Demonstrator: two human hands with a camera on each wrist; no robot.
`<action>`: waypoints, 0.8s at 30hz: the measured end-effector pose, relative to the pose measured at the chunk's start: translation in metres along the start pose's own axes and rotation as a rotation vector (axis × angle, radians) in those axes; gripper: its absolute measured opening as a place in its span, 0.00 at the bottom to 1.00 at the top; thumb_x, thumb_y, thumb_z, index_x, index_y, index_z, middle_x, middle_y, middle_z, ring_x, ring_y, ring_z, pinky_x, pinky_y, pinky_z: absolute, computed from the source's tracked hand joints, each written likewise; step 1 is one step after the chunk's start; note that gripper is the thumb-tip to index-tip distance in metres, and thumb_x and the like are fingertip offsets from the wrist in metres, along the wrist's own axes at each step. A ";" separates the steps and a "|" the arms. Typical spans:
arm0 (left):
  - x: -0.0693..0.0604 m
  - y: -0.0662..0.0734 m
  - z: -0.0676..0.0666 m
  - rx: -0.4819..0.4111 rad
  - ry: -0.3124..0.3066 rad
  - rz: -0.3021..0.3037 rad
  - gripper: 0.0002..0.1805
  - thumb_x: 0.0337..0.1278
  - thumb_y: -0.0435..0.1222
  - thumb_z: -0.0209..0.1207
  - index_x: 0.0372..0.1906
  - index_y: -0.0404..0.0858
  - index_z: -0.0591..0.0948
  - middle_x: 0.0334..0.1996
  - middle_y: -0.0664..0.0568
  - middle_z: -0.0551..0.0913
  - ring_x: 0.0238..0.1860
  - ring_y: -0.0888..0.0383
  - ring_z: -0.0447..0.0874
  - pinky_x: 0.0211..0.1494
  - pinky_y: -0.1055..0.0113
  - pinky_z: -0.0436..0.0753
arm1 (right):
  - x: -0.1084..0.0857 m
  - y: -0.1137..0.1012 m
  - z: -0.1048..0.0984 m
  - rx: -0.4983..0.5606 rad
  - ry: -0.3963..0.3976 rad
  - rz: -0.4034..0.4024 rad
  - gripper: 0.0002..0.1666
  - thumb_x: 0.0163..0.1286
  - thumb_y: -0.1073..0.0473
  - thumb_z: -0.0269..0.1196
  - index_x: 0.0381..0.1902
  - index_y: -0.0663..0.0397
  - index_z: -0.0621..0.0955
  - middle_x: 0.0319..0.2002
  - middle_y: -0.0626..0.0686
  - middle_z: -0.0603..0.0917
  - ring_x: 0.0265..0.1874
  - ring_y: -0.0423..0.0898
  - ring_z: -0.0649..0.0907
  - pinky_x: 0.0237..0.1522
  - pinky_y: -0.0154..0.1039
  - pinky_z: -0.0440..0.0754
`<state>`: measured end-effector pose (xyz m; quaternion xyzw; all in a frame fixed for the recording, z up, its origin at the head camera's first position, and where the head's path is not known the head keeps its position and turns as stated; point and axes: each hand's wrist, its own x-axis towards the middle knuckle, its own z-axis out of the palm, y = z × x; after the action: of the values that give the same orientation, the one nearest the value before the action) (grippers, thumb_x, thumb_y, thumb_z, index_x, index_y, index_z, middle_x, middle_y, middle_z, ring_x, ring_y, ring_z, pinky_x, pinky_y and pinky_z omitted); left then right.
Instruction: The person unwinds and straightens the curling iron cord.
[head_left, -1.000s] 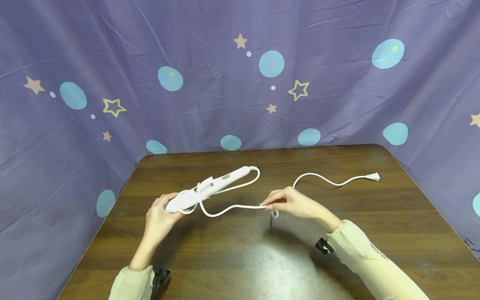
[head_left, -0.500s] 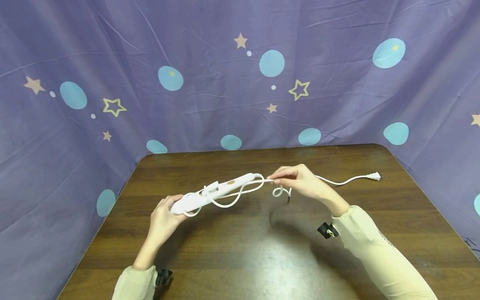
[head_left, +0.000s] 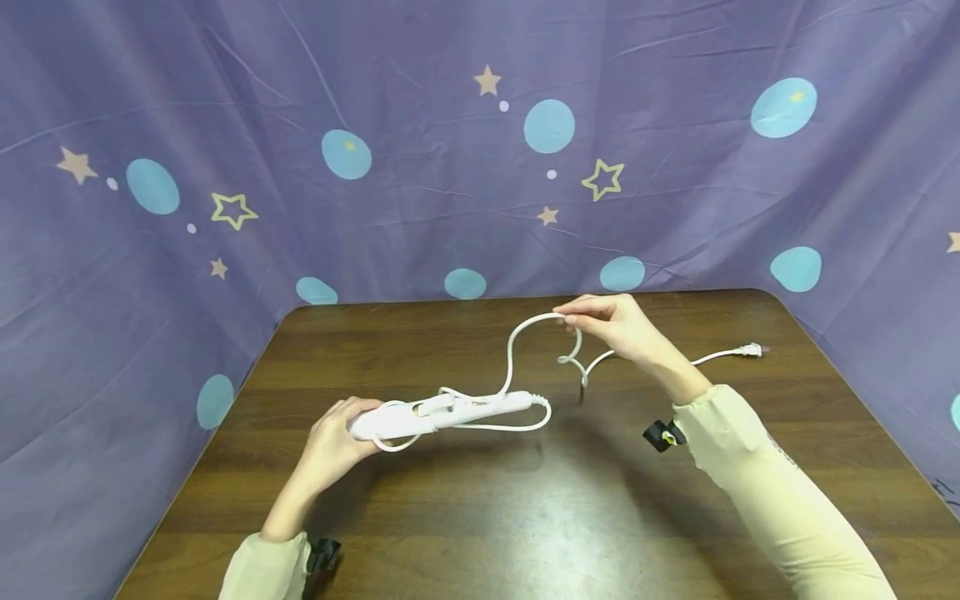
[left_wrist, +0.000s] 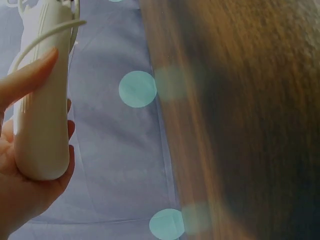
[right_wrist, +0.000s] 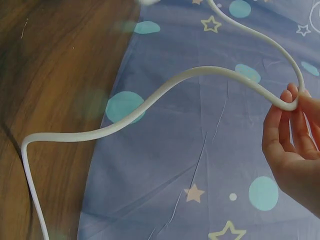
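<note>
The left grip [head_left: 336, 437] holds a white wand [head_left: 461, 413], partly looped with cord [head_left: 511, 350]; the right grip [head_left: 617, 323] pinches cord, plug [head_left: 748, 350] loose beyond.

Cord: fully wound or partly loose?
Partly loose. The cord loops round the white appliance, but a length arches up to the right hand, and the plug lies apart.

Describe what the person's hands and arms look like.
The left hand and right hand are ungloved. The left sleeve and right sleeve are pale cream-yellow; the right bears a dark marking, unreadable here. A small black device sits at each wrist: left device, right device, the latter with a yellow-green spot.
</note>
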<state>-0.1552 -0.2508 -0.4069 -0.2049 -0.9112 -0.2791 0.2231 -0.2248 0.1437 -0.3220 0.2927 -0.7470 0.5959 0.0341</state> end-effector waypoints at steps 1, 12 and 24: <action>0.000 0.000 0.000 -0.001 -0.012 0.002 0.27 0.13 0.30 0.73 0.36 0.38 0.80 0.28 0.55 0.80 0.31 0.62 0.71 0.32 0.66 0.69 | 0.001 0.001 -0.001 0.010 0.016 0.007 0.14 0.59 0.71 0.56 0.43 0.75 0.76 0.31 0.42 0.81 0.30 0.41 0.80 0.35 0.34 0.77; -0.001 0.001 -0.006 -0.126 -0.102 -0.016 0.27 0.15 0.28 0.72 0.37 0.37 0.80 0.32 0.52 0.81 0.37 0.58 0.75 0.42 0.69 0.69 | 0.004 0.017 -0.007 0.030 0.095 0.102 0.15 0.60 0.71 0.55 0.44 0.78 0.75 0.31 0.46 0.84 0.27 0.35 0.80 0.33 0.30 0.77; 0.002 0.008 -0.024 -0.339 -0.109 -0.161 0.28 0.24 0.30 0.72 0.43 0.34 0.78 0.38 0.48 0.79 0.37 0.66 0.71 0.40 0.78 0.68 | -0.006 0.049 0.001 0.012 0.037 0.212 0.15 0.61 0.71 0.54 0.44 0.79 0.74 0.38 0.71 0.78 0.27 0.34 0.81 0.32 0.31 0.77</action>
<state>-0.1461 -0.2587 -0.3843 -0.1807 -0.8754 -0.4340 0.1125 -0.2433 0.1506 -0.3678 0.2010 -0.7696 0.6058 -0.0170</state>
